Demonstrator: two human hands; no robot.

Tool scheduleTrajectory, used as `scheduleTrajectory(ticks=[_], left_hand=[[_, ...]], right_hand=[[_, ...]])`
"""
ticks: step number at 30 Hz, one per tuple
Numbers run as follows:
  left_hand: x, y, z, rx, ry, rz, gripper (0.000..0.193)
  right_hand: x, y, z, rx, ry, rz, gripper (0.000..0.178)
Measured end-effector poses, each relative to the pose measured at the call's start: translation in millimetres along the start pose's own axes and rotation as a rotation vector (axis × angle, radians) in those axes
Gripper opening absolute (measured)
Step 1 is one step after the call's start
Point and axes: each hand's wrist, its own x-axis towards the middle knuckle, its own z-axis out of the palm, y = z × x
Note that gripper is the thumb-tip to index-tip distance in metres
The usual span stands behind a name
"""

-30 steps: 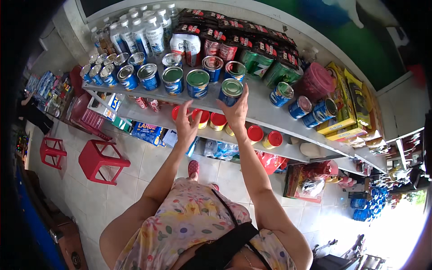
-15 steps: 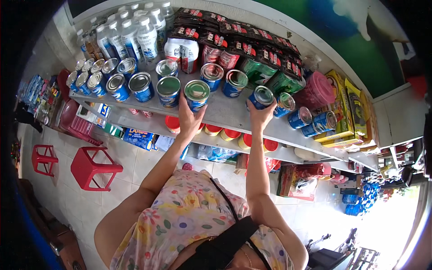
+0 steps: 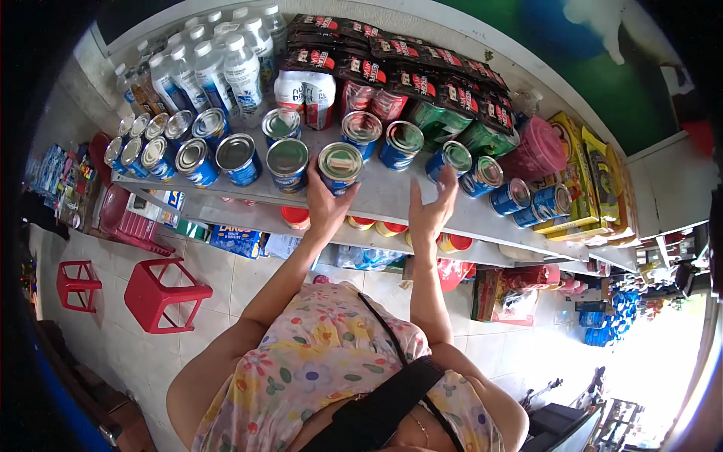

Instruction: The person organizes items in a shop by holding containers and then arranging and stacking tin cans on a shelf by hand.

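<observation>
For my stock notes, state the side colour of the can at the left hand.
Blue; the can at the left hand shows best in the head view.

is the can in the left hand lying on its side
No, the blue can is upright, its round metal lid facing up, with the left hand around its lower part.

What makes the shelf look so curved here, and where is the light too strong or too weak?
Head view, overall: the wide fisheye lens bows the shelf, and the corners fall black; head view, lower right: glare whites out the opening and pales the floor nearby; head view, middle: the can at the left hand looks fairly sharp.
</observation>
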Motion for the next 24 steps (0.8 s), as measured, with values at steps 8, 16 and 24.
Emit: scheduleTrajectory(ticks=[8, 16, 24], left_hand=[[2.1, -7.7, 2.5, 0.032, -0.059, 0.012, 0.077], [26.4, -9.1, -1.3, -0.208, -0.322, 0.005, 0.100], [32.0, -11.9, -5.8, -0.395, -0.475, -0.127, 0.111]], right_hand=[[28.7, -7.4, 63.2, 0.028, -0.058, 0.041, 0.087], [19.0, 14.6, 62.0, -0.045, 0.007, 0.106, 0.080], [17.8, -15.0, -8.0, -0.254, -0.347, 0.078, 0.042]])
